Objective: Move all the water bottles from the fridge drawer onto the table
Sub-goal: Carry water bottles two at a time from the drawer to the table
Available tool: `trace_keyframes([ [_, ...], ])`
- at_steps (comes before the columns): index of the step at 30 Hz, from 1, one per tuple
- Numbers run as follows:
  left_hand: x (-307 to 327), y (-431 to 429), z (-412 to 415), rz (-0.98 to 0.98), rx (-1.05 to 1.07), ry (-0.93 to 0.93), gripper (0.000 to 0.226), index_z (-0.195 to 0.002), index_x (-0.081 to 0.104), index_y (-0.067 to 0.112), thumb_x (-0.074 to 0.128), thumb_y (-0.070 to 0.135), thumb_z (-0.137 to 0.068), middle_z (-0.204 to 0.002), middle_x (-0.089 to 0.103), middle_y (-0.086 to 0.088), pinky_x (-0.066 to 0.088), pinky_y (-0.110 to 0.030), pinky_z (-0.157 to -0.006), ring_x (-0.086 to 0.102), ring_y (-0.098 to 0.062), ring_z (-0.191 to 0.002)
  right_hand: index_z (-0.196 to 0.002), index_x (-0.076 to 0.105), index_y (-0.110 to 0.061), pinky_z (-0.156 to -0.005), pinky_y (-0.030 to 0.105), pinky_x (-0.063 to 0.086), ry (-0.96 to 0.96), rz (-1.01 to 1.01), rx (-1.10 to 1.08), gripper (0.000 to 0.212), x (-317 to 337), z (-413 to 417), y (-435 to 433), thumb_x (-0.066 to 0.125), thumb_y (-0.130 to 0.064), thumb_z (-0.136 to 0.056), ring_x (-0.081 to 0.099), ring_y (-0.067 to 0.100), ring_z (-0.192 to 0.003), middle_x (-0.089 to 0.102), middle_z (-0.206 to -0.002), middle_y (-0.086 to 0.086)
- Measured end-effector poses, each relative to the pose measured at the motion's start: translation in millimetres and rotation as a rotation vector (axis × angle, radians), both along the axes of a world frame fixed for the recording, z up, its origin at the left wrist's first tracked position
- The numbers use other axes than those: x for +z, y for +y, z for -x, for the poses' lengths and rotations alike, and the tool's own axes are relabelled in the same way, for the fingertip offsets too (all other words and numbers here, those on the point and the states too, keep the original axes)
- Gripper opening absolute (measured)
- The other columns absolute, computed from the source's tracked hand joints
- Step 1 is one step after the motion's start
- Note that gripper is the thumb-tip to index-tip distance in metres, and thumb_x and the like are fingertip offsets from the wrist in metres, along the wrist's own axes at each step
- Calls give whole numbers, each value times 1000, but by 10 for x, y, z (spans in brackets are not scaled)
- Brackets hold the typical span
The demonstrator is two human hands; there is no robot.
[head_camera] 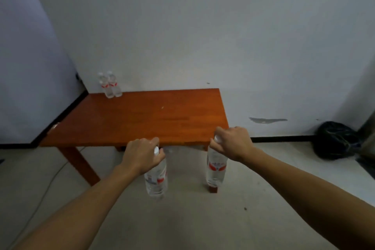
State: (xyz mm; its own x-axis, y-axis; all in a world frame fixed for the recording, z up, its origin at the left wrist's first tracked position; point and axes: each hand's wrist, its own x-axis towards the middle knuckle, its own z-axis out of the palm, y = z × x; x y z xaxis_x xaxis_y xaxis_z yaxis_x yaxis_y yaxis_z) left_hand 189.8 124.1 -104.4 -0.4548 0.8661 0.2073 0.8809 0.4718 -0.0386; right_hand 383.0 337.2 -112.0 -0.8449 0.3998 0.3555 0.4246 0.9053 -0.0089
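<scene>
Before table edge point(91, 143), two bottles point(156, 178)

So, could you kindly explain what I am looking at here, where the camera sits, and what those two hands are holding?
There is no machine here: the two grips are a person's bare hands. The single picture comes from a wide-angle camera worn on the person's head, looking forward and down, so both forearms reach in from the bottom. The left hand holds the left bottle by its neck, the right hand the right bottle. Both bottles hang in front of the wooden table, not yet on it. Two more bottles stand upright, close together, at its far left corner. A black bag lies on the floor at the right.
</scene>
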Motion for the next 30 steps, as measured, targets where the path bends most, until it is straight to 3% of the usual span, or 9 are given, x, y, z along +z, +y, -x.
trace_keyframes([
  [2, -105, 20, 387, 9, 48, -38, 28, -79, 53, 20, 50, 46, -89, -61, 51, 4, 43, -29, -55, 51, -17, -55, -69, 39, -26, -41, 14, 12, 42, -17, 77, 33, -53, 482, 92, 54, -50, -87, 32, 8, -40, 34, -52, -11],
  [4, -186, 105, 804, 9, 101, -44, 27, -79, 53, 21, 50, 46, -90, -62, 54, 5, 43, -29, -55, 53, -16, -56, -72, 42, -25, -38, 19, 23, -3, -2, 130, 34, -139, 1055, 271, 45, -54, -89, 37, 10, -41, 36, -53, -11],
  [6, -251, 204, 1214, 9, 131, -50, 26, -79, 53, 21, 50, 45, -90, -62, 55, 6, 43, -27, -54, 54, -13, -55, -82, 50, -21, -45, 26, 34, -69, 22, 159, 36, -270, 1605, 455, 43, -55, -93, 45, 14, -48, 45, -59, -7],
  [10, -193, 409, 1925, 22, 204, -94, 23, -84, 51, 25, 49, 46, -92, -68, 58, 7, 49, -26, -59, 55, -9, -59, -89, 47, -21, -46, 25, 36, -114, 67, 223, 36, -282, 2543, 737, 41, -56, -95, 42, 10, -49, 46, -63, -7],
  [13, -124, 474, 2443, -25, 298, -121, 20, -85, 47, 26, 50, 45, -92, -67, 55, 9, 44, -21, -57, 55, -8, -59, -93, 51, -19, -44, 24, 24, -107, 52, 277, 37, -183, 3216, 875, 41, -55, -96, 31, 7, -46, 35, -58, -9],
  [18, -123, 522, 3274, -39, 381, -124, 20, -86, 44, 28, 51, 45, -92, -68, 54, 10, 31, -14, -52, 51, -5, -58, -96, 53, -19, -45, 24, 28, -126, 33, 293, 41, -169, 4167, 992, 37, -57, -97, 36, 9, -49, 43, -63, -7],
  [21, -224, 548, 3849, -18, 367, -129, 20, -85, 46, 28, 51, 46, -92, -65, 52, 11, 31, -13, -49, 52, -4, -57, -96, 54, -19, -47, 27, 36, -128, 35, 280, 43, -263, 4711, 1005, 35, -58, -97, 43, 11, -52, 51, -66, -5],
  [27, -414, 568, 5232, -16, 267, -144, 22, -85, 52, 23, 53, 45, -91, -65, 52, 11, 28, -15, -47, 53, -7, -57, -98, 54, -20, -47, 21, 31, -174, 46, 168, 44, -473, 5879, 938, 34, -59, -96, 41, 9, -54, 51, -70, -7],
  [30, -396, 605, 5897, -10, 205, -161, 24, -91, 53, 23, 52, 47, -91, -72, 57, 10, 35, -16, -51, 55, -7, -62, -99, 52, -21, -46, 20, 27, -187, 83, 89, 42, -475, 6421, 870, 35, -59, -96, 37, 5, -51, 44, -66, -9],
])
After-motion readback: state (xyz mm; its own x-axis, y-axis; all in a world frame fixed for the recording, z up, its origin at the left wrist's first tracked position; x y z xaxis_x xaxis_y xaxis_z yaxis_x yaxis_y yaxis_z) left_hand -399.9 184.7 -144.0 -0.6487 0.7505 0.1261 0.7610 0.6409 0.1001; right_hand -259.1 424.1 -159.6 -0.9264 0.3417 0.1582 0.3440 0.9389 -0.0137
